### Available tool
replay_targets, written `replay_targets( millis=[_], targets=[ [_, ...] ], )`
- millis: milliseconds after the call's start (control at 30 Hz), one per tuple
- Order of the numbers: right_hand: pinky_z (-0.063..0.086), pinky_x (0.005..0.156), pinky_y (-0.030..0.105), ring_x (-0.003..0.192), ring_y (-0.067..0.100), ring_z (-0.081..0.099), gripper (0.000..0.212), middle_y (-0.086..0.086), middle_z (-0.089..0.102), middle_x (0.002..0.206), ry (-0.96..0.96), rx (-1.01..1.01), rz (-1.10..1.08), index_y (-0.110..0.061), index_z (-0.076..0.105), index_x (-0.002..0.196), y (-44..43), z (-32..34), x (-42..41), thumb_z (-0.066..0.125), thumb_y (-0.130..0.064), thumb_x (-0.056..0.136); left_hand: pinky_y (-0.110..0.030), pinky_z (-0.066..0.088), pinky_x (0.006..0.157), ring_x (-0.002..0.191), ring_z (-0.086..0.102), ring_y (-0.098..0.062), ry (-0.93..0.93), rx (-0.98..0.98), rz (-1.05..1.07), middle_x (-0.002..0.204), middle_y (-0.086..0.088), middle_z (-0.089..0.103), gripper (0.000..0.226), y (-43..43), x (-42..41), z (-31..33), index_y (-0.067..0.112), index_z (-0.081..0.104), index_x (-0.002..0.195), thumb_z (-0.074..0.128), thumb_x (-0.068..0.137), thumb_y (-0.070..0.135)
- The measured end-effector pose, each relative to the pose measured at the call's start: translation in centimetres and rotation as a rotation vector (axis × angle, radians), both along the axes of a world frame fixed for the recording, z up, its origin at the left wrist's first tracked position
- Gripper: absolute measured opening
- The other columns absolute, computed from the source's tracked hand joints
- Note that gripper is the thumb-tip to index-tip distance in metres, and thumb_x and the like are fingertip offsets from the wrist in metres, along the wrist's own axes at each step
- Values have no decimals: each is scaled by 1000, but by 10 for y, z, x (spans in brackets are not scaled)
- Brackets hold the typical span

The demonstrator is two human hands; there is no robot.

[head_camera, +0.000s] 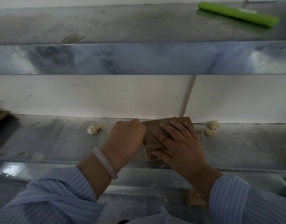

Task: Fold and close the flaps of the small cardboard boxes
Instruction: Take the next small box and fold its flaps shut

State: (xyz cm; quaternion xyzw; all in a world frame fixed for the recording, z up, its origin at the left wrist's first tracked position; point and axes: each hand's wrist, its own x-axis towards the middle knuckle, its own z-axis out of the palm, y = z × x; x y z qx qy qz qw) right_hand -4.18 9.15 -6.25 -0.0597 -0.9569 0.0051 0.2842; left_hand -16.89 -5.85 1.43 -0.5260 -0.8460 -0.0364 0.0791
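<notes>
Pressing box (152,130) top: right hand (178,143), fingers flat. At its left edge, left hand (127,139) curled, grip unclear. Closure apparently unfinished.

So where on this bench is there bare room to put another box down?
Bare metal lies between the cardboard stack at the left edge and the lone wrapper, and again right of the two wrappers. The middle is crowded: left hand and right hand at the box.
</notes>
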Motion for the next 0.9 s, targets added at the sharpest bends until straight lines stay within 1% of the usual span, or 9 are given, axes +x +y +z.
replay_targets(
  millis=[133,233,333,400,467,533,667,800,900],
  targets=[
    [38,102,54,123,27,54,50,-1,63,127,-10,-1,-1,-33,65,123,1,0,0,59,-61,82,-27,40,43,45,54,-20,-15,29,-57,59,0,55,22,-2,-2,-4,18,58,56,79,59,15],
    [38,102,54,123,27,54,50,-1,63,127,-5,-5,8,-33,66,122,1,0,-2,60,-61,81,-25,37,44,46,54,-22,-30,74,-43,59,-2,54,19,0,-4,-6,15,57,55,76,61,14],
    [39,101,53,122,27,55,51,-1,64,125,16,2,17,-32,66,122,2,0,-2,62,-61,80,-28,40,45,48,54,-25,-50,123,-44,60,-3,54,17,2,-4,-9,12,57,56,72,64,14],
    [39,102,53,122,27,55,51,-1,64,125,26,4,18,-32,66,122,3,0,0,62,-61,80,-31,45,53,60,58,-23,-101,145,-49,70,-2,57,12,0,-7,-12,13,62,65,67,74,19],
    [39,102,53,122,27,55,51,-1,64,125,31,4,21,-32,66,122,4,-1,2,61,-61,80,-32,47,68,76,57,-15,-230,129,-30,82,5,58,14,-2,-12,-10,19,67,78,67,81,32],
    [39,102,53,122,27,54,51,-1,63,126,31,3,27,-32,66,122,4,-2,4,59,-62,81,-32,47,75,81,56,-9,-364,159,-24,84,9,58,19,-5,-16,-10,24,67,82,73,75,41],
    [39,102,53,122,28,55,51,-1,63,125,37,5,38,-32,66,122,5,-2,5,61,-61,80,-32,47,78,84,54,-6,-459,184,-19,88,11,56,21,-5,-19,-10,28,65,83,79,70,37],
    [38,103,52,123,27,54,51,-1,63,127,26,4,41,-33,65,123,4,-2,4,58,-62,82,-27,43,83,94,49,-9,-456,90,-35,103,9,48,27,-4,-23,-7,28,61,96,76,74,33],
    [40,102,53,123,27,54,50,-2,63,126,33,-5,47,-32,66,121,4,-3,3,59,-61,81,-25,42,83,95,48,-10,-450,56,-37,106,9,45,28,-2,-22,-4,27,59,99,74,75,28]
  ],
)
